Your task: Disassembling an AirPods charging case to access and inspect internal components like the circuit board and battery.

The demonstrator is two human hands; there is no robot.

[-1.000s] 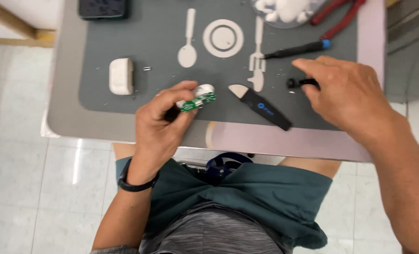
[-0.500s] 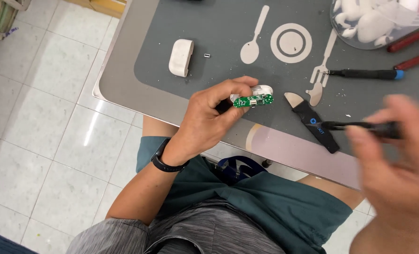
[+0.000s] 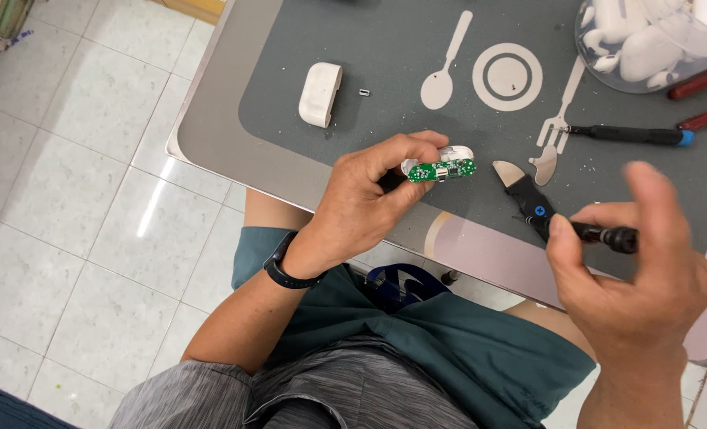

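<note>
The left hand (image 3: 369, 202) is closed around a small green circuit board (image 3: 441, 171) fixed to a white plastic piece (image 3: 457, 152), pinching it between thumb and fingers just above the near edge of the grey silicone mat (image 3: 353, 48) printed with a pale spoon, plate and fork outline. A black band (image 3: 290, 274) sits on that wrist. The right hand (image 3: 635, 274) is off the near right corner of the mat, its thumb and fingers pinched on a thin black screwdriver (image 3: 604, 234), with the index finger lifted free; the hand is blurred, so the tool's tip cannot be made out.

On the mat, between the two hands, lies a black-handled pry tool with a short silver blade (image 3: 528, 199), its blade pointing toward the mat's centre. Toward the mat's right edge rests a second black screwdriver with a blue cap (image 3: 631, 135), and beyond it the red handles of a pair of pliers (image 3: 703, 99). At the mat's far right corner stands a clear plastic tub (image 3: 608, 71) holding a heap of white plastic shells (image 3: 647, 52); their exact number cannot be told. Near the mat's left edge lies a white rounded charging case (image 3: 320, 94) on its side, with a tiny metal part (image 3: 364, 93) just beside it. The mat lies on a grey table (image 3: 210, 119) over a white tiled floor (image 3: 75, 222).
</note>
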